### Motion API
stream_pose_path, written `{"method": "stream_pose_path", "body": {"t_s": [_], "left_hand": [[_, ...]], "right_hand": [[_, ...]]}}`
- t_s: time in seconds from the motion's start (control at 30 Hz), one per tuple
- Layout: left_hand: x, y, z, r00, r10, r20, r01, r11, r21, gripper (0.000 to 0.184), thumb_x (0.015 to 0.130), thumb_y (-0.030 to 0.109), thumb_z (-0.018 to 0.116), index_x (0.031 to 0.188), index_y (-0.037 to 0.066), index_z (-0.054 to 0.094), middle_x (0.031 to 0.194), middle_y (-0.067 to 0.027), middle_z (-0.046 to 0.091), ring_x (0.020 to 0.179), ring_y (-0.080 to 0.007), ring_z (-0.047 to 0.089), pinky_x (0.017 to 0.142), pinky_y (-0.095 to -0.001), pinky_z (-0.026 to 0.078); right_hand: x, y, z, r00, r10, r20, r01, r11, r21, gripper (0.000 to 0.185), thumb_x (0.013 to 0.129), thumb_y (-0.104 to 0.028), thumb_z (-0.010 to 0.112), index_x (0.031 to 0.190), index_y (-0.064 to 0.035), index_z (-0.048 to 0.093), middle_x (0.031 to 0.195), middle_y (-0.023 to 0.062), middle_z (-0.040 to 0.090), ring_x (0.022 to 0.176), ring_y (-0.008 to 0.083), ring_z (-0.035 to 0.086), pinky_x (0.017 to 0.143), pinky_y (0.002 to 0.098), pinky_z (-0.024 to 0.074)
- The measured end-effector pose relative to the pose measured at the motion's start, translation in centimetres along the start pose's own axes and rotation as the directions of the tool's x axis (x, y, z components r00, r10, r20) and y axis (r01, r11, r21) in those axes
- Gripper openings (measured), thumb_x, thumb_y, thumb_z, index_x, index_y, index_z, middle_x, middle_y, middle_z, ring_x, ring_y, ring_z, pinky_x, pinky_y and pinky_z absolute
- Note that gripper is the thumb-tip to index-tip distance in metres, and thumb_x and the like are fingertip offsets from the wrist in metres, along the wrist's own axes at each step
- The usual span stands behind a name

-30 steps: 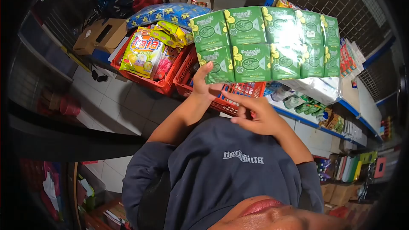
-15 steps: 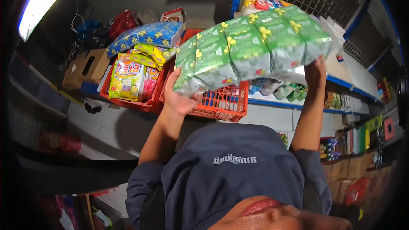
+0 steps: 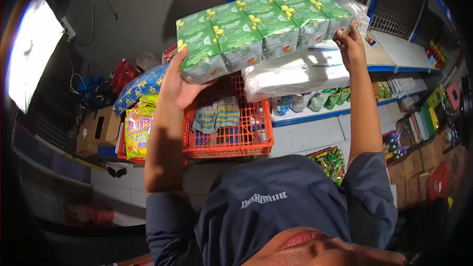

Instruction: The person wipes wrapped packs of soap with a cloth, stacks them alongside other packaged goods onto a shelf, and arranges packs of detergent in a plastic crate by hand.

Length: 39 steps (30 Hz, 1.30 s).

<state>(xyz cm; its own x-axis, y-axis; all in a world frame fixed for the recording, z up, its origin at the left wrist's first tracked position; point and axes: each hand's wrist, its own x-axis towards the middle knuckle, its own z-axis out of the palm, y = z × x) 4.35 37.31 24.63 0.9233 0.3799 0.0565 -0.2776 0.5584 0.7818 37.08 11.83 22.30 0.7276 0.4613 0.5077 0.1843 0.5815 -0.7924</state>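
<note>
A long plastic-wrapped pack of green boxes [image 3: 261, 29] with yellow flower prints is held up in front of me at a slant, its right end higher. My left hand [image 3: 180, 81] grips its left end, thumb apart and fingers partly hidden behind the pack. At the lower right corner, my right hand [image 3: 351, 44] pinches the wrap. Beneath the pack, a white plastic-wrapped bundle [image 3: 300, 74] lies on the shelf. Below my left hand stands a red plastic crate [image 3: 229, 151] with a checked cloth [image 3: 217, 114] inside.
A yellow Daia bag [image 3: 139, 133] and a blue flowered pack [image 3: 140, 88] sit at left, beside a cardboard box [image 3: 101, 130]. The blue-edged shelf [image 3: 315, 117] carries several bagged goods. A crate of green packets [image 3: 329, 163] is on the floor near my right arm.
Both hands have raised the green pack and shifted it left, away from my body. The white bundle and the cloth inside the crate now show beneath it.
</note>
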Motion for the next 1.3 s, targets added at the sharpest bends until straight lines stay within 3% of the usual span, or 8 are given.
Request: {"method": "stream_pose_path", "body": {"t_s": [0.47,0.63,0.83,0.9,0.97,1.03,1.1,1.3], "left_hand": [[17.3,-6.8,-1.8,0.974,0.086,-0.211,-0.017,0.951,0.309,0.046,0.081,0.033,0.056,0.115,0.003,0.05,0.114,-0.0066,0.053,0.106,-0.0191,0.047,0.093,-0.0317,0.031],[18.0,-6.9,-1.9,0.938,0.06,-0.34,0.116,0.873,0.474,0.053,0.082,0.041,0.052,0.119,0.003,0.047,0.122,-0.0082,0.048,0.112,-0.0209,0.043,0.096,-0.0322,0.027],[15.8,-8.9,0.7,0.947,0.277,-0.162,-0.229,0.937,0.262,0.046,0.091,0.032,0.035,0.122,-0.001,0.042,0.128,-0.0117,0.042,0.118,-0.021,0.037,0.099,-0.0327,0.025],[14.6,-9.6,1.5,0.796,0.591,-0.132,-0.378,0.655,0.655,0.043,0.089,0.025,0.038,0.124,0.0,0.041,0.134,-0.0133,0.03,0.123,-0.0242,0.029,0.101,-0.0344,0.022],[12.6,-9.8,3.2,0.687,0.724,-0.056,-0.284,0.34,0.897,0.044,0.083,0.018,0.045,0.124,0.002,0.042,0.139,-0.0166,0.019,0.129,-0.0299,0.017,0.103,-0.0394,0.016],[11.2,-10.9,4.4,0.703,0.633,0.324,-0.141,-0.323,0.936,0.053,0.075,0.018,0.057,0.125,0.008,0.042,0.137,-0.0223,0.02,0.129,-0.0378,0.015,0.102,-0.0537,0.007],[10.5,-12.2,5.4,0.782,0.529,0.331,-0.022,-0.506,0.862,0.06,0.07,0.022,0.064,0.125,0.01,0.043,0.136,-0.0259,0.018,0.128,-0.0438,0.011,0.095,-0.0647,0.001],[9.3,-12.4,3.8,0.845,0.433,0.315,-0.104,-0.443,0.89,0.062,0.076,0.029,0.06,0.13,0.01,0.035,0.138,-0.0281,0.009,0.129,-0.0437,0.005,0.09,-0.0691,-0.001]], "right_hand": [[3.7,5.0,-10.8,0.98,-0.122,-0.155,-0.018,0.726,-0.688,0.053,0.075,-0.006,0.062,0.123,-0.0051,0.039,0.11,0.0076,0.052,0.1,0.0169,0.049,0.086,0.0287,0.0383],[4.1,7.2,-11.9,0.985,0.067,-0.159,-0.136,0.865,-0.483,0.059,0.074,-0.011,0.064,0.126,-0.0039,0.036,0.11,0.0087,0.053,0.098,0.0182,0.051,0.085,0.029,0.0382],[1.4,4.4,-10.5,0.935,-0.125,-0.332,-0.127,0.757,-0.641,0.064,0.072,-0.005,0.06,0.13,-0.0076,0.033,0.127,0.0182,0.038,0.115,0.0264,0.04,0.093,0.0327,0.0329],[-0.2,2.1,-6.3,0.832,-0.554,-0.015,0.289,0.456,-0.842,0.066,0.07,-0.006,0.058,0.131,-0.0094,0.033,0.134,0.0193,0.028,0.124,0.0304,0.029,0.101,0.0395,0.0228],[-1.6,1.5,-3.6,0.894,-0.401,0.2,0.36,0.376,-0.854,0.064,0.069,-0.012,0.059,0.129,-0.0133,0.037,0.135,0.0177,0.027,0.127,0.0341,0.022,0.103,0.051,0.012],[-2.6,1.4,-0.7,0.918,-0.263,0.298,0.375,0.322,-0.869,0.062,0.069,-0.015,0.061,0.127,-0.015,0.039,0.136,0.0157,0.027,0.127,0.0349,0.021,0.101,0.0555,0.0094],[-2.7,2.1,0.2,0.914,-0.117,0.388,0.405,0.275,-0.872,0.06,0.069,-0.019,0.062,0.126,-0.0168,0.042,0.137,0.0137,0.026,0.127,0.0357,0.02,0.1,0.06,0.0069],[-2.7,4.7,0.1,0.927,-0.088,0.363,0.373,0.272,-0.887,0.049,0.069,-0.019,0.064,0.117,-0.0162,0.052,0.136,0.0106,0.029,0.127,0.0334,0.023,0.101,0.0579,0.0027]]}}
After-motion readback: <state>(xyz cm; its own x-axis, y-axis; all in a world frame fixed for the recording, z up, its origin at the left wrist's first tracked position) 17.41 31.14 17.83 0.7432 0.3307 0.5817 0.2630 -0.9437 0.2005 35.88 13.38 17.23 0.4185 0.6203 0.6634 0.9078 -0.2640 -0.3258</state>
